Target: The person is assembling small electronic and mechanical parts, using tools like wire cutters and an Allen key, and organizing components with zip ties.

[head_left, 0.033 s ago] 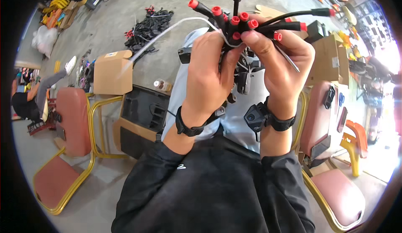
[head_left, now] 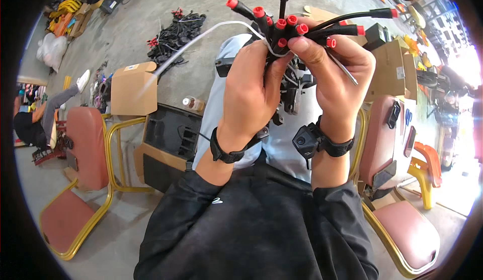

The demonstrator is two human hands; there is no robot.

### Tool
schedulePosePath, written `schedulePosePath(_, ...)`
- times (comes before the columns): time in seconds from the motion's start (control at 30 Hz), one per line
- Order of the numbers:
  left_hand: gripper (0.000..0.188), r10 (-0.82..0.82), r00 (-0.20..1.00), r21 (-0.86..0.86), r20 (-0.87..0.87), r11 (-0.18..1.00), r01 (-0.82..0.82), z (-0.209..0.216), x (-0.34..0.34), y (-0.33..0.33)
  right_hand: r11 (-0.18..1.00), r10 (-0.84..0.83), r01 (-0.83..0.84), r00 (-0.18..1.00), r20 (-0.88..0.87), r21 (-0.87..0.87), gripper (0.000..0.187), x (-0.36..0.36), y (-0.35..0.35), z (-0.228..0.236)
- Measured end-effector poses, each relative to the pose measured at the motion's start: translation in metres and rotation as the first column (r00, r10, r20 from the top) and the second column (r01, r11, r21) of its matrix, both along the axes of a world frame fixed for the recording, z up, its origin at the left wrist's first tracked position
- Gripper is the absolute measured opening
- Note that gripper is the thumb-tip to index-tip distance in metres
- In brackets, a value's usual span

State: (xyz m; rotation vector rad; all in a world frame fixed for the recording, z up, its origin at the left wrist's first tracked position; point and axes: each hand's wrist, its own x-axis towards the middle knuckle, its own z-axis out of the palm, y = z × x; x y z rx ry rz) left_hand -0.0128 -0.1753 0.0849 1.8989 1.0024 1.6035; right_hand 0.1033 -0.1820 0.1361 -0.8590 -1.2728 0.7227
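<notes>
Both hands close around a bundle of black cables (head_left: 289, 33) with red ends, held up before the chest. The left hand (head_left: 250, 91) grips the bundle from the left, the right hand (head_left: 336, 71) pinches it at the top, where a white tie (head_left: 211, 31) loops round. A cardboard box (head_left: 132, 89) sits on the floor below.

From my feed, the left hand (head_left: 250, 91) and right hand (head_left: 336, 73) cover most of the cable bundle (head_left: 289, 28), so I can't see how the white zip tie (head_left: 201, 36) closes. Top connector's cut off by the frame edge, and the floor pile (head_left: 173, 36) is too small to make out
</notes>
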Motion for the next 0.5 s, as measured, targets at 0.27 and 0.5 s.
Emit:
schedulePosePath(0.27,0.015,-0.217,0.974,-0.028,-0.057,0.976,0.216,-0.030,0.020,0.001,0.971,-0.012,-0.057,0.958,-0.288,-0.231,0.029,0.036,-0.026,-0.045)
schedulePosePath(0.5,0.022,-0.240,0.971,-0.009,-0.018,0.971,0.240,-0.036,0.022,0.013,0.967,-0.064,0.007,0.974,-0.216,-0.255,0.027,0.036,-0.023,-0.062)
